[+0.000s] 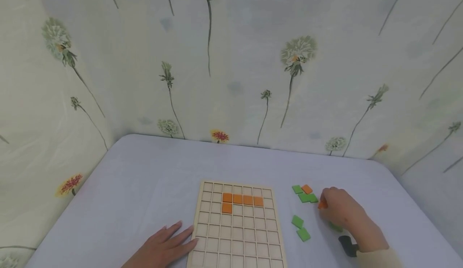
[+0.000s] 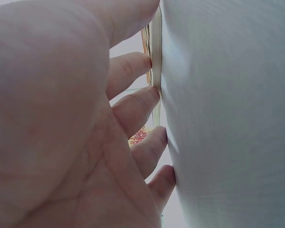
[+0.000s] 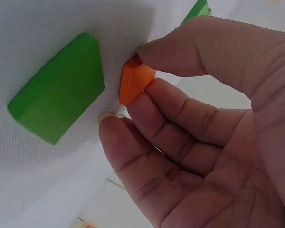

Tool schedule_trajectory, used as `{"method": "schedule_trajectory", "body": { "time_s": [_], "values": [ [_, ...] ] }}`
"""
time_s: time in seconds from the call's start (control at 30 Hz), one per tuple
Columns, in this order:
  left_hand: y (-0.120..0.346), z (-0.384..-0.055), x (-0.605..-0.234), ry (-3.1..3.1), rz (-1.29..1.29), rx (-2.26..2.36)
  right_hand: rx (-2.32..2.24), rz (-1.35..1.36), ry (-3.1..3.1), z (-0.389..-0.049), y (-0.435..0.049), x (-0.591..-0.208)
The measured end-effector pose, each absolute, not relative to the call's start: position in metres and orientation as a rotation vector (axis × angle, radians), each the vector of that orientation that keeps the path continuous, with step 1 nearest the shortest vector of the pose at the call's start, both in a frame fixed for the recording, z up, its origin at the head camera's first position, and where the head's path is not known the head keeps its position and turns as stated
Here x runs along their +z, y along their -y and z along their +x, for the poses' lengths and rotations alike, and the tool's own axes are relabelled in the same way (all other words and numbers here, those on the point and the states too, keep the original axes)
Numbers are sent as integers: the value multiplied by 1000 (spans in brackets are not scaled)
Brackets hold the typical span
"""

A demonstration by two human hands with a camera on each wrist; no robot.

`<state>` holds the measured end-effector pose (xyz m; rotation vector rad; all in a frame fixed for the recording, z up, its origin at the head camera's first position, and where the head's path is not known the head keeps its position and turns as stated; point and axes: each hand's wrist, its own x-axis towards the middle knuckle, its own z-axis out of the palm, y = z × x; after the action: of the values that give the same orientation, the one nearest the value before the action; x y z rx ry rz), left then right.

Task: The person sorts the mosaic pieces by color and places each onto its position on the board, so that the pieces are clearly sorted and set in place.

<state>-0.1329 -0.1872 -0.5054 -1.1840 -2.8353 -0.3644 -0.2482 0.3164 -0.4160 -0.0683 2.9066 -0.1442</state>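
A pale wooden grid board [image 1: 237,234] lies on the table. Several orange square tiles [image 1: 237,199] fill cells in its upper part: a row, with one more tile [image 1: 227,208] beneath the row's left end. My left hand [image 1: 162,248] lies palm down, its spread fingers touching the board's left edge; in the left wrist view the fingertips [image 2: 154,92] meet that edge. To the right of the board, my right hand [image 1: 340,209] pinches an orange tile [image 3: 137,78] between thumb and fingers, close to the cloth. Beside it in the right wrist view lies a green tile [image 3: 61,88].
Right of the board lie loose green tiles [image 1: 304,234] and one loose orange tile [image 1: 306,189]. A dark object [image 1: 347,246] shows by the right wrist. White cloth covers the table [image 1: 144,179], and a flower-patterned curtain [image 1: 238,59] hangs behind it.
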Motion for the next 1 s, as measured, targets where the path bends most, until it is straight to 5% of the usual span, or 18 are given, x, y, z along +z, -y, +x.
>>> {"method": "schedule_trajectory", "body": {
  "time_s": [1.0],
  "values": [
    [187,-133,-503,2888,-1163,-465,-274,25,-2915,-246,-318,-421]
  ]
}}
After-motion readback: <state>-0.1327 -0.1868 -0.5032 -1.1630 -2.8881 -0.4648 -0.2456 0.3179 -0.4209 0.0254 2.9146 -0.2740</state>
